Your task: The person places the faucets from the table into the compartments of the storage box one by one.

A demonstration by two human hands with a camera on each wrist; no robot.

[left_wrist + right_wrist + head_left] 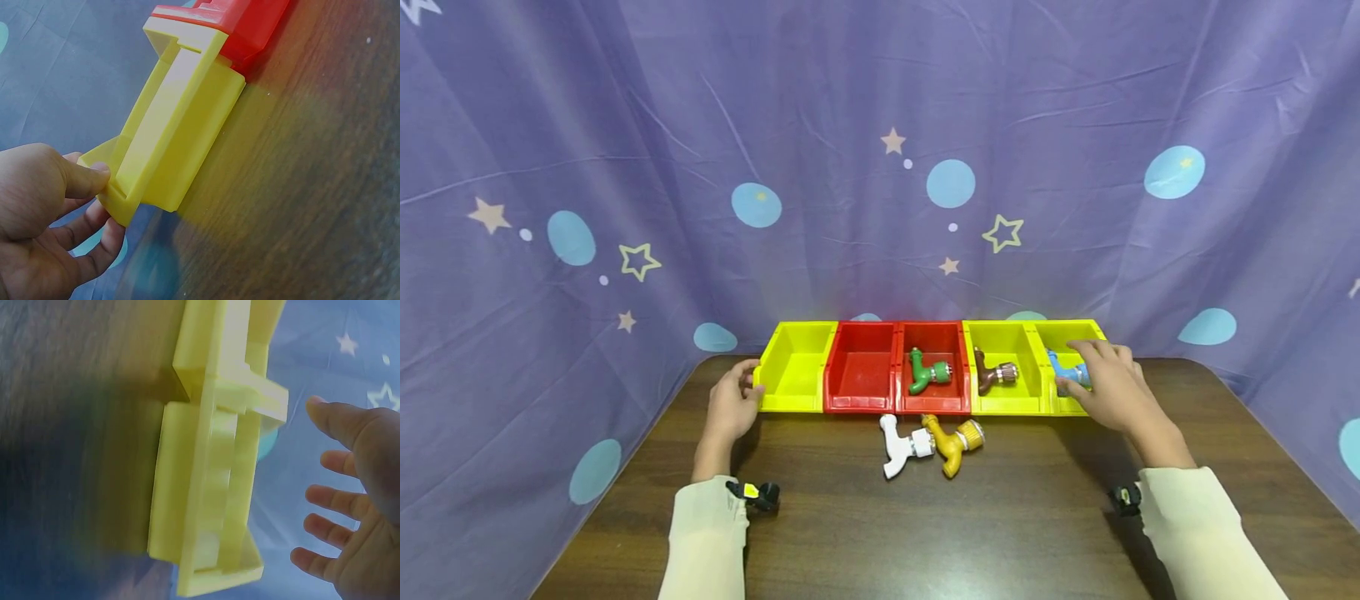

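Table (1000, 533): brown wood-grain top; in the head view, 12 o'clock points to the curtain (850, 208).
Bin row (861, 383): five joined bins, long axis 9 to 3 o'clock, a hand at each end.
Left hand (734, 402): pinches the front outer corner of the 9 o'clock yellow bin (797, 367), thumb on the rim.
Right hand (1111, 385): fingers spread and loose, over the 3 o'clock yellow bin (1060, 335); it seems to grasp nothing, though contact with the tap cannot be told.
Blue tap (1065, 372): inside that bin, partly hidden, at 10 o'clock from the right hand, the nearer one; its visible length slants 10 to 4, knob end palmward.
Yellow tap (953, 442): on the table, between 8 and 9 o'clock from the right hand, again the nearer.
White tap (898, 448): beside it, between 3 and 4 o'clock from the left hand.
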